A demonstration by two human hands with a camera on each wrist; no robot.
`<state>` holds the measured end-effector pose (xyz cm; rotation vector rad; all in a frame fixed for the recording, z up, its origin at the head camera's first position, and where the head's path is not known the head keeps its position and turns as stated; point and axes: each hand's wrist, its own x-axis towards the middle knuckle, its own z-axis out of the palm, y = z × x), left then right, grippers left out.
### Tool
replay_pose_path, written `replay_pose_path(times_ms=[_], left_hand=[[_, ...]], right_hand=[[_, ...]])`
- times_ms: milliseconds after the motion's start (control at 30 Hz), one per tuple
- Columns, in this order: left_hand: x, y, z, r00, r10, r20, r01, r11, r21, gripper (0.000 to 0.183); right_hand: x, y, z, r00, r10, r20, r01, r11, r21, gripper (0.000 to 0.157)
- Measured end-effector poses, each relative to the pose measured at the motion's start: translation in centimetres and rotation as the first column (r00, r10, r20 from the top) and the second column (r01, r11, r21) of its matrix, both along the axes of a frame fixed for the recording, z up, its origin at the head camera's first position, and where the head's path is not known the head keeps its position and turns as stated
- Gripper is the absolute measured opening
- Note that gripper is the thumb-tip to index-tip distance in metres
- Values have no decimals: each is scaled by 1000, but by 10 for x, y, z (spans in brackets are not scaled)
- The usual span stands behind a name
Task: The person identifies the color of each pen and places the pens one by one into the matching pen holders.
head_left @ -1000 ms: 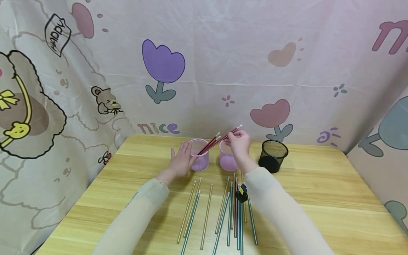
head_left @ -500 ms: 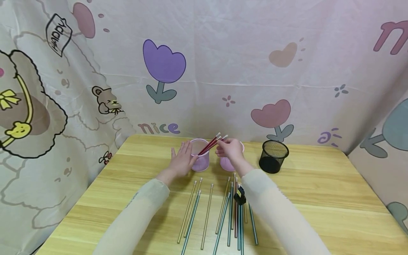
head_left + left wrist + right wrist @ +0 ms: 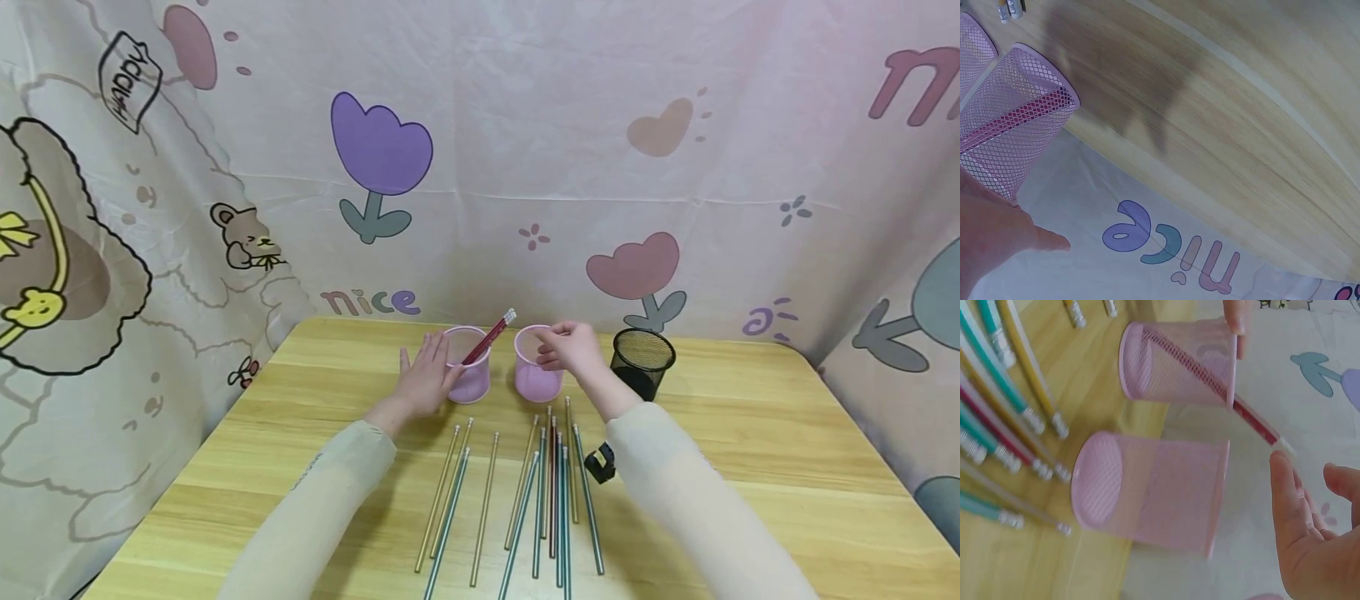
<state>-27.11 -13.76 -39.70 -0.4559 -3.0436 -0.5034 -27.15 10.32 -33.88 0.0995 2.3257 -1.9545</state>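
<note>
At left on the wooden table (image 3: 750, 442): left hand (image 3: 423, 379), fingers extended against a pink mesh cup (image 3: 471, 387) with red pencils (image 3: 490, 340) leaning right inside. Centre: loose pencils (image 3: 521, 483), gold, teal and one red, before a second pink mesh cup (image 3: 537, 384). Rightward: right hand (image 3: 576, 346), fingers released, near that rim; black mesh cup (image 3: 642, 352), partly behind the wrist.

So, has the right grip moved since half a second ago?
Yes. In the head view, the right grip has shifted rightward against the right pink cup, from across its front to its right rim, towards the black cup.
</note>
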Motion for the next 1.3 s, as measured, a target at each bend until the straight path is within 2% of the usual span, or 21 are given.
replay_pose_path(times_ms=[333,533,733,900,1033,1233,1300], left_hand=[[-1,-3,-2,1000,2,1,-2,1000,1,68],[-1,-3,-3,1000,0,6,0,1000,3,68],[-2,-2,-4,1000,-4,2,4,1000,-2,69],[-1,-2,-3,1000,-6,12,6,1000,-2,69],[-2,-2,-2,1000,-4,13,4,1000,4,69],[-2,-2,-2,1000,0,8,0,1000,-3,70],[-2,-3,-3,1000,0,9,0,1000,-4,70]], right_hand=[[17,38,-14,1000,3,-13,-1,990,144,27],[29,57,-32,1000,24,-5,-21,955,294,26],[35,74,-46,999,13,45,-28,938,346,28],[42,79,-55,994,47,103,-83,920,384,26],[50,77,-64,986,78,146,-135,888,440,25],[62,68,-77,975,146,170,-217,796,565,24],[65,65,-80,974,160,163,-226,774,591,24]])
